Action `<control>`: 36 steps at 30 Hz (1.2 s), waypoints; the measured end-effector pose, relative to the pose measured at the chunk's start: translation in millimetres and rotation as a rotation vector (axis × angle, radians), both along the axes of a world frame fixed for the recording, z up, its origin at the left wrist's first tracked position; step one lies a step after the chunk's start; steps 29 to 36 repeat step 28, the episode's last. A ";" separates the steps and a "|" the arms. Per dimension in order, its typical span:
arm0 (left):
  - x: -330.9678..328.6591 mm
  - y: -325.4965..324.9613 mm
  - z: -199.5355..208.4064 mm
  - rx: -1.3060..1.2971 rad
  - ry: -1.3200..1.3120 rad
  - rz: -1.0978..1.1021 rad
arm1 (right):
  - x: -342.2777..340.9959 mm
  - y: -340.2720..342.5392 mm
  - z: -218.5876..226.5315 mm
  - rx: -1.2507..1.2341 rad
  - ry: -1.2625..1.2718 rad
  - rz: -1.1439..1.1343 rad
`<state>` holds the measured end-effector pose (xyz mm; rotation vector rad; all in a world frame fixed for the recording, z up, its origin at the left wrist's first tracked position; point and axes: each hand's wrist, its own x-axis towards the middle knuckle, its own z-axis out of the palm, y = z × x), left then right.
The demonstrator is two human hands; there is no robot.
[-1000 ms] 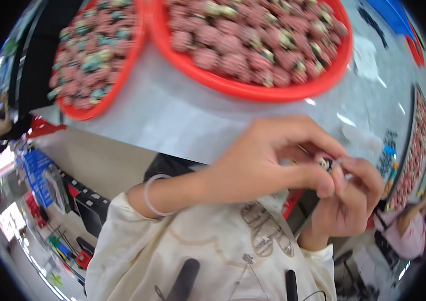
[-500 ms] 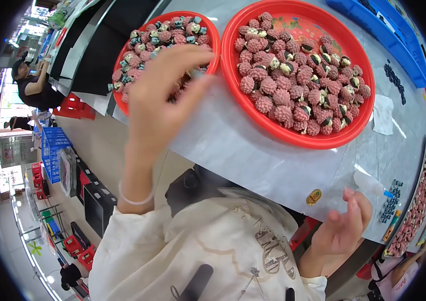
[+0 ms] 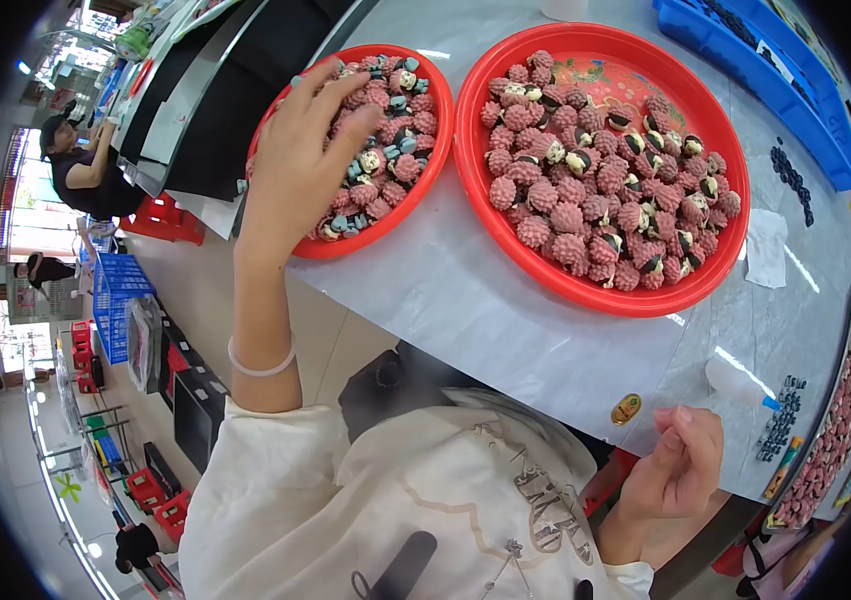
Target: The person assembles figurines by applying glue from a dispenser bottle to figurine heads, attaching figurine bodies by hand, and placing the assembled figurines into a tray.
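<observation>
My left hand is above the smaller red tray at the far left, fingers spread and nothing visible between them. Small knobbly pink pieces with cream and blue-grey parts fill that tray, partly hidden by the hand. Near the table's front edge, my right hand is loosely closed, with its fingers curled toward the thumb and nothing showing in them. A larger round red tray stands between the hands and holds many knobbly pink pieces with black and cream parts.
On the right are a white bottle with a blue tip, small dark pieces, a white tissue and a long tray of pink pieces. Blue bins stand far right. A gold oval sticker lies near the front edge.
My left hand has moved left and farther away over the smaller tray, and its fingers have spread. My right hand has come slightly nearer to me, its fingers more curled. The view has shifted a little.
</observation>
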<state>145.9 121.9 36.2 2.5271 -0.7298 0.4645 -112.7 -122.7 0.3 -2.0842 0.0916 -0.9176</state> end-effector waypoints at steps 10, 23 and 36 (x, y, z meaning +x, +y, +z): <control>-13.0 -7.3 8.3 0.246 -0.081 -0.004 | 1.8 1.5 0.7 0.046 0.006 0.021; -56.5 -107.0 -0.5 -0.032 0.110 -0.372 | -9.5 -4.6 17.1 -0.120 0.069 0.105; -53.4 -108.7 5.4 -0.036 0.110 -0.413 | -22.5 -11.4 12.2 -0.080 0.054 -0.017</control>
